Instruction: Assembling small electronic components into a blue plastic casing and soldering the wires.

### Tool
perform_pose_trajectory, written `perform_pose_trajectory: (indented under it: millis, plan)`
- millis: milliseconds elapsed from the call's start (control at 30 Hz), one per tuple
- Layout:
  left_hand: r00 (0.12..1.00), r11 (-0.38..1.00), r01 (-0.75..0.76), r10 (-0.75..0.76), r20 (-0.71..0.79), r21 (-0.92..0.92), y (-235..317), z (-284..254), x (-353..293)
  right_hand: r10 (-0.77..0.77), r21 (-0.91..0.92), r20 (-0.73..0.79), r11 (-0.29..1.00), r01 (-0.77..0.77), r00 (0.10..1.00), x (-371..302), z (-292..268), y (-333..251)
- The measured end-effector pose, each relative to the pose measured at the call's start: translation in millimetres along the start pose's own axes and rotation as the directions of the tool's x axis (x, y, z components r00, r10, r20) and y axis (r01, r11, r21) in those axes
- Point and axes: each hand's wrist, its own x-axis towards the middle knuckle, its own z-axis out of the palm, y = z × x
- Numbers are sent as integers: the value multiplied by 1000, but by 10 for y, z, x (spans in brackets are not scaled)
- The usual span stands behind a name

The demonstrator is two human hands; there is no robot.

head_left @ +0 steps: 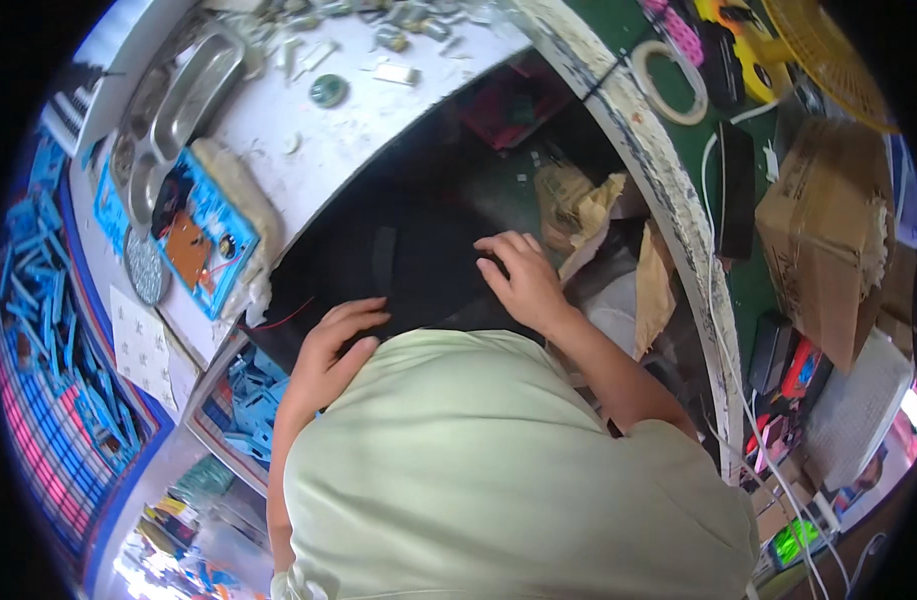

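My left hand point(343, 340) lies at the left side of my lap, on dark cloth, fingers loosely stretched and holding nothing. On the right, my right hand point(526, 280) rests over the same black cloth point(428, 255), its fingers apart and slightly bent. A thin red wire point(283, 316) trails by the left hand. Beyond that hand, on the white worktop point(303, 185), sits a blue plastic casing point(240, 240) with a brown circuit board point(188, 250) and wires in it.
Silver metal trays point(200, 95), a small green round thing point(328, 90) and scattered metal parts point(393, 38) occupy the worktop. Blue plastic pieces fill a plaid-lined container point(63, 440) at left. Right of me are a tape roll point(668, 85), a cardboard box point(813, 225) and a yellow fan point(838, 55).
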Motion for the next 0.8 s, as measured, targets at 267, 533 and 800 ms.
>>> perform_pose_trajectory:
  millis: [267, 533, 800]
  plan:
    - [957, 965, 205, -232, -173, -161, -68, 110, -258, 47, 41, -54, 998, -45, 997, -89, 55, 106]
    - [968, 984, 90, -123, -218, -154, -38, 260, -125, 27, 32, -55, 999, -25, 998, -141, 32, 111]
    - [928, 987, 79, -125, -350, -143, -335, 260, -283, 26, -17, -62, 1000, -27, 998, -342, 10, 43]
